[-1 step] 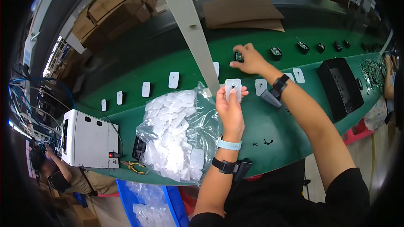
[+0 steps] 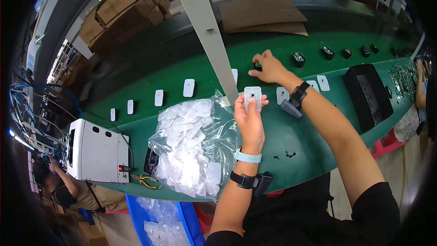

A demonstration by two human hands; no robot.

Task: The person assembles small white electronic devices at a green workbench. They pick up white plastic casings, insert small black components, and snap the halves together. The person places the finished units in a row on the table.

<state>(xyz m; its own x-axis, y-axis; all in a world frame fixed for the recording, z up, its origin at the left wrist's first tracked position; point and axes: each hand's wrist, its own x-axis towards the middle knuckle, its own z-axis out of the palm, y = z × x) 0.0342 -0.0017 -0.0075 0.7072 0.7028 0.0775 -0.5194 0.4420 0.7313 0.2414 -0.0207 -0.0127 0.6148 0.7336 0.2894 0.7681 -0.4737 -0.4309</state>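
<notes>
My left hand is closed around a white plastic cover, its thumb pressed on the face near a small dark part in the middle. Farther off, my right hand grips a small black housing with a green circuit board, between thumb and fingers; the hand partly hides it. On the green surface right of it stands another open black housing. Beside my right wrist lie white covers, one partly behind the dark device strapped there. A clear bag heaped with white covers lies left of my left forearm.
White covers lie spaced along the green belt, past a pale upright post. A white machine and yellow-handled pliers are at left. To the right are a black bin and a pile of circuit boards.
My right hand has come slightly nearer, and its fingers cover more of the black housing. My left hand still holds the white cover in nearly the same place.
</notes>
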